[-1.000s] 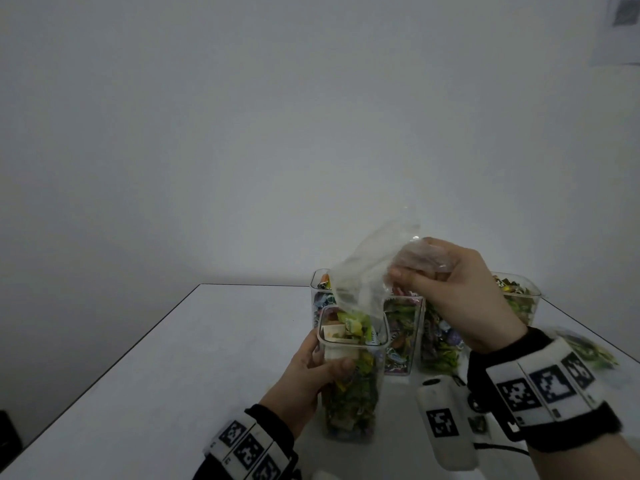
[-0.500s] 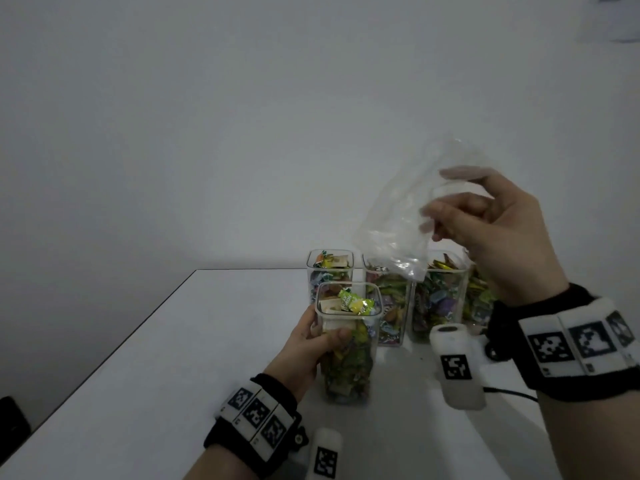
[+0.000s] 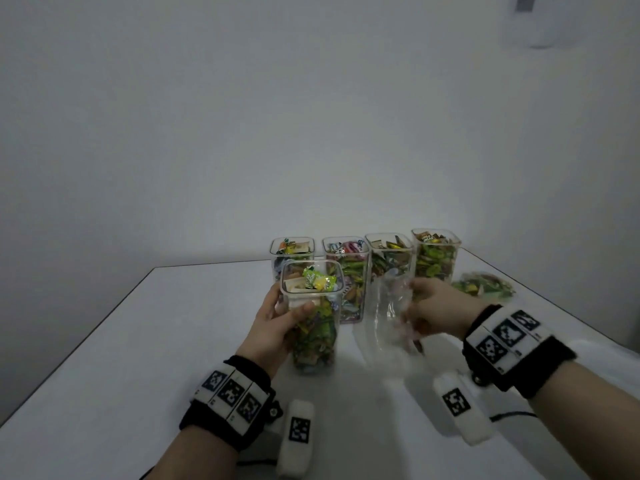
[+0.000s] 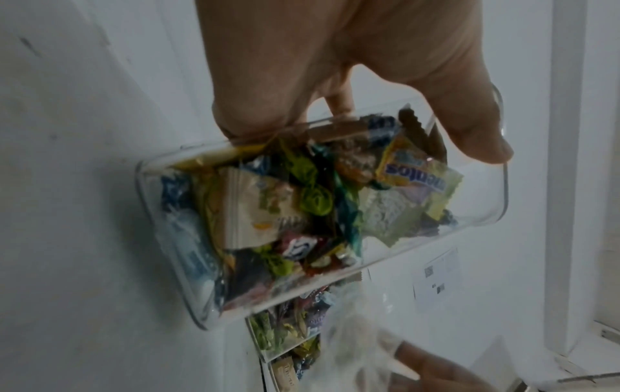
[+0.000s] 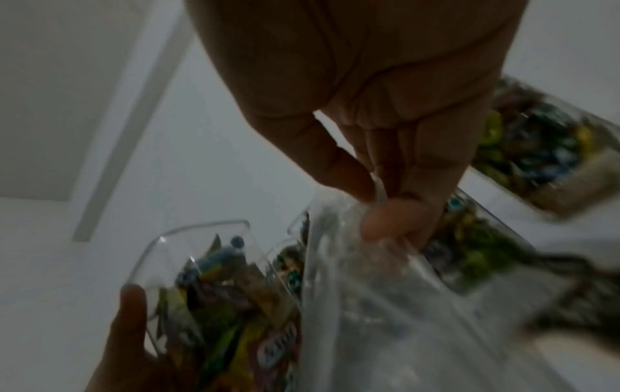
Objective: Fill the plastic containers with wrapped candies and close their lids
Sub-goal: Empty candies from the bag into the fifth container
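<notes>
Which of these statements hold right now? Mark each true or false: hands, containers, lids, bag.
1. The left hand grips the front clear square plastic container of wrapped candies. True.
2. The right hand holds a white lid. False: it pinches a crumpled clear plastic bag.
3. Four clear candy-filled containers stand in a row behind the front one. True.
4. The front container is closed. False: its top is open, with candies showing.
5. The white table holds only one container. False: it holds five.

Five clear lidless containers (image 3: 311,306) of wrapped candies (image 3: 317,282) stand upright.
</notes>
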`<state>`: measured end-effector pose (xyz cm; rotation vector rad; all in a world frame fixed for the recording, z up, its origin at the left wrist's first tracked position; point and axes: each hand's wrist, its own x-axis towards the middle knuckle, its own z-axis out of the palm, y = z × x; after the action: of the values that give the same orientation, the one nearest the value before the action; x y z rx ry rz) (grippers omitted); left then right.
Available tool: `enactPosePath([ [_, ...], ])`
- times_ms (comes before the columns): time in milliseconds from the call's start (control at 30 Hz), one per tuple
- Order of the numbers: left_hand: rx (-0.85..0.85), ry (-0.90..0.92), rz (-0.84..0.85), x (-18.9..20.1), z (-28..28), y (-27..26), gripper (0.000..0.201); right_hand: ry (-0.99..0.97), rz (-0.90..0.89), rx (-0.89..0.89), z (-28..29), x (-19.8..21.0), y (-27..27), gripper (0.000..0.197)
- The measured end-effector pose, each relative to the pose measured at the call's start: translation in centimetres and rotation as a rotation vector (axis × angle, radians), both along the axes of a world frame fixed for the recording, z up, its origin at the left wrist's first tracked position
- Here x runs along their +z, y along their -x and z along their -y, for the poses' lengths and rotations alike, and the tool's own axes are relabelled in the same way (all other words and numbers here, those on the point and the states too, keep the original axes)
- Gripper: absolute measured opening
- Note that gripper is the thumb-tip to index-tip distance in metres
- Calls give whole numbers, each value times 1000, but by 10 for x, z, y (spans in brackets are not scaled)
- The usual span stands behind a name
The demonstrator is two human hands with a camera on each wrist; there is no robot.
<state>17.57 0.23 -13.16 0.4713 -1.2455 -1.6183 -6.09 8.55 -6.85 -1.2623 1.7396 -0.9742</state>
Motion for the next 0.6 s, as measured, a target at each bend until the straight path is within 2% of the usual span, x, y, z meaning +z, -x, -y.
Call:
enactPosePath([
  [67, -22, 15, 1, 2, -3, 0, 55, -104, 68, -19, 3, -11, -3, 56],
  [200, -53, 13, -2, 7, -9, 3, 62, -222, -77, 23, 10, -22, -12, 46],
  [300, -90, -8, 23, 7, -14, 5, 62, -271, 53, -46, 13, -28, -20, 44],
  [400, -112, -40, 35, 5, -16, 8, 65, -303, -66, -56, 20, -35, -16, 72],
  [433, -117, -48, 34, 5, -16, 9, 65, -325, -117, -65, 22, -36, -11, 74],
  [500, -125, -59, 28, 4, -16, 10, 66, -406, -222, -75, 23, -28, -6, 62],
  [600, -131, -69, 23, 0, -13, 10, 67, -369, -323, -129, 23, -11, 15, 33],
])
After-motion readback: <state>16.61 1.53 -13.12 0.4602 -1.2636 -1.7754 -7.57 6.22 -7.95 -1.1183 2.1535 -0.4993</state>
